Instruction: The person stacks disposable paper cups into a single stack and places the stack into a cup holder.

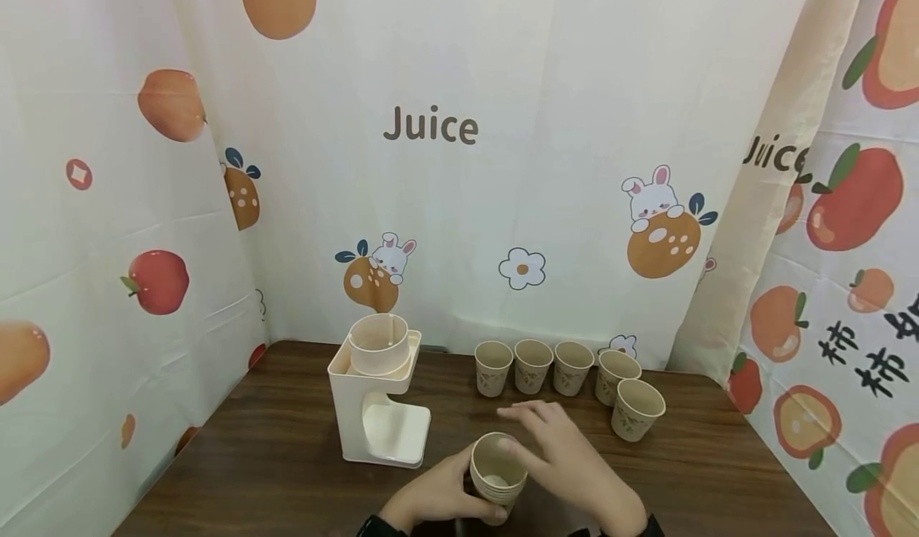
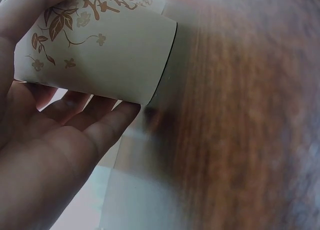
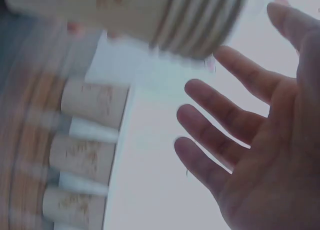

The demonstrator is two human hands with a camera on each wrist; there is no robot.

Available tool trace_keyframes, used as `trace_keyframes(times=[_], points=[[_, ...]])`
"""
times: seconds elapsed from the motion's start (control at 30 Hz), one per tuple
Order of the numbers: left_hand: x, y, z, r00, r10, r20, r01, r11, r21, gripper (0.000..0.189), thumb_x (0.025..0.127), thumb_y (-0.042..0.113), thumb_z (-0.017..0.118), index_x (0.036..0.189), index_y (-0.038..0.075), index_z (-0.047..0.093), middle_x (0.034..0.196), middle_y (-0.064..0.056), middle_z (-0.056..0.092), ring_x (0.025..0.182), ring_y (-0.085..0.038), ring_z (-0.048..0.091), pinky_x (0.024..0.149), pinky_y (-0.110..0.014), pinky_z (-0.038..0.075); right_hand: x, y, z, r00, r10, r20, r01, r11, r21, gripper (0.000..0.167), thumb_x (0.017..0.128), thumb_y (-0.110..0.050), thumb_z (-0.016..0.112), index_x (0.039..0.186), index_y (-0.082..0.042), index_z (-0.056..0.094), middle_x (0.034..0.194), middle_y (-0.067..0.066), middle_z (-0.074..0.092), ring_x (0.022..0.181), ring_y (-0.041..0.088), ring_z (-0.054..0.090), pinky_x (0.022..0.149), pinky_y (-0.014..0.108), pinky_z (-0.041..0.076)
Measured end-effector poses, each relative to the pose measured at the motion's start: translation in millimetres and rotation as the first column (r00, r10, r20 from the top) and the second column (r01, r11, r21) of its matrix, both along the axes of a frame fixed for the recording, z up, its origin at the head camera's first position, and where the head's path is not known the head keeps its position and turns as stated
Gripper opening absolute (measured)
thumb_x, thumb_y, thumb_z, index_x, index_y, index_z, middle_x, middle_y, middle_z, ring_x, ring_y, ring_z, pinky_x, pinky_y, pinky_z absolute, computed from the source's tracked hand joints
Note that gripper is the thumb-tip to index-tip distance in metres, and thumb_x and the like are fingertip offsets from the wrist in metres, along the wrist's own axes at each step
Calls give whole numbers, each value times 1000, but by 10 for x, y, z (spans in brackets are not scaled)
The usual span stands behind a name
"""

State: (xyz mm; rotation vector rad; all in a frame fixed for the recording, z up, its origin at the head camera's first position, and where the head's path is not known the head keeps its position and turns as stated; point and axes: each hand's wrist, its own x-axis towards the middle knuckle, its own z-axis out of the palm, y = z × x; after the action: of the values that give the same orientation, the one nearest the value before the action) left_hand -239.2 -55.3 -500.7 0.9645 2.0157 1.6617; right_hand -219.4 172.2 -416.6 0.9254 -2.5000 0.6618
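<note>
My left hand (image 1: 439,492) grips a nested stack of beige paper cups (image 1: 497,495) near the table's front edge, its open mouth facing up toward the head camera. In the left wrist view the outer cup (image 2: 105,55) shows brown leaf and flower prints, with thumb above and fingers below it. My right hand (image 1: 570,461) is raised just to the right of the stack, with the thumb near the rim. Its fingers (image 3: 220,112) are spread and hold nothing in the right wrist view, where several stacked rims (image 3: 200,22) show beside the fingertips.
Several single paper cups (image 1: 532,373) stand upright along the back right of the dark wooden table (image 1: 280,441); one cup (image 1: 635,419) sits farther forward. A cream holder (image 1: 352,413) with a round top container (image 1: 376,353) stands left of my hands. Fruit-printed curtains (image 1: 459,218) enclose the table.
</note>
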Motion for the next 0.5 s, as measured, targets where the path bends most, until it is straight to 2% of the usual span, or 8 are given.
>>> trace_keyframes(times=[0.1, 0.23, 0.5], points=[[2, -2, -5, 1000, 11, -9, -11, 1000, 10, 72, 83, 18, 83, 144, 24, 46, 123, 2, 64, 112, -13, 60, 92, -29, 47, -60, 147, 12, 995, -91, -51, 90, 995, -33, 34, 95, -34, 71, 125, -18, 68, 121, -4, 64, 111, 16, 55, 89, 46, 49], [-1, -2, -14, 1000, 15, -11, -15, 1000, 9, 72, 82, 17, 84, 144, 23, 46, 124, 2, 64, 113, -15, 60, 92, -29, 46, -120, 331, 24, 981, -183, -64, 180, 982, -56, 33, 93, -30, 74, 123, -16, 69, 118, 1, 65, 108, 22, 57, 86, 47, 48], [-3, 11, -17, 999, 17, -29, -17, 1000, 12, 71, 82, 17, 84, 143, 24, 47, 124, 3, 64, 114, -16, 60, 93, -29, 46, -213, 579, 17, 957, -280, -68, 277, 959, -58, 32, 92, -23, 75, 121, -12, 70, 116, 11, 66, 106, 34, 59, 87, 53, 47]])
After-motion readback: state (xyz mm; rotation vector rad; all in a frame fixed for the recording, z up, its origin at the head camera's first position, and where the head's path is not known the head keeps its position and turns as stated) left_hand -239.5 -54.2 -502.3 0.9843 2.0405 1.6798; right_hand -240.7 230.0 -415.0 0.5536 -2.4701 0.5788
